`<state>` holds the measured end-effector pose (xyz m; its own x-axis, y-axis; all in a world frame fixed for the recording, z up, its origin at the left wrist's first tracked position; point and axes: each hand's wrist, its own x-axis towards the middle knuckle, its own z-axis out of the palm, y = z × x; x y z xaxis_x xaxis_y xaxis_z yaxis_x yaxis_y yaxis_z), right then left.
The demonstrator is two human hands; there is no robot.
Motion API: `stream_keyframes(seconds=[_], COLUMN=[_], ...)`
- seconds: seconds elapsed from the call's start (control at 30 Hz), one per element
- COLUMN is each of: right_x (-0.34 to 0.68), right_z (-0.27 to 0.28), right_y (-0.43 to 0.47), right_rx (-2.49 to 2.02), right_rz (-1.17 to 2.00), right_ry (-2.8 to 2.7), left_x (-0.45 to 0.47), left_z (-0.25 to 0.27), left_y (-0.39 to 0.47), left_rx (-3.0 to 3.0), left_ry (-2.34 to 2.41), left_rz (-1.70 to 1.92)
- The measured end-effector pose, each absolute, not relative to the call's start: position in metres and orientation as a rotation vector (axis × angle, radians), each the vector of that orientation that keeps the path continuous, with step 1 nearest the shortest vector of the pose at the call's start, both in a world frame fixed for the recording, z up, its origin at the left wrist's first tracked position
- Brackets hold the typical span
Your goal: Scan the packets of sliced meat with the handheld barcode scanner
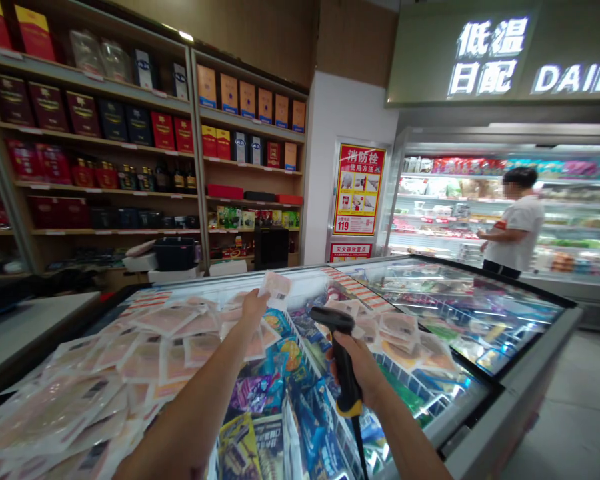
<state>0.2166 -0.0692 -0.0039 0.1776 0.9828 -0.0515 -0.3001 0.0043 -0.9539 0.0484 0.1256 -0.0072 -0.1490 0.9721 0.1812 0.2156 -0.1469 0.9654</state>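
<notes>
My left hand point(255, 304) reaches forward over the chest freezer, its fingers closed on a flat clear packet point(276, 287) with a pale pink filling and a dark label. In my right hand point(357, 363) is a black and yellow barcode scanner point(341, 360), its head pointing left towards the packet. A cord runs down from its handle. To the left lies a wide heap of similar packets point(145, 357) on the freezer top. A smaller pile of packets point(400, 337) lies right of the scanner.
Colourful frozen bags point(265, 433) show between the piles, with white wire dividers. The freezer's metal edge point(517, 393) runs along the right. Shelves of boxes point(125, 123) stand behind. A person point(517, 230) in a white shirt stands by the refrigerated display at the back right.
</notes>
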Motion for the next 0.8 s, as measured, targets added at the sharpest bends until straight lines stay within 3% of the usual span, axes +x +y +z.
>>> stream_keyframes(seconds=[0.13, 0.8], right_x=[0.213, 0.239], right_z=[-0.005, 0.001], right_y=[-0.066, -0.054], right_rx=[-1.044, -1.168], right_rz=[1.248, 1.039], right_ry=[-0.827, -0.753], left_x=[0.070, 0.125], left_z=[-0.009, -0.040], left_y=[0.116, 0.094], left_rx=[1.194, 1.282], left_ry=[1.197, 1.289], left_rz=[1.382, 1.144])
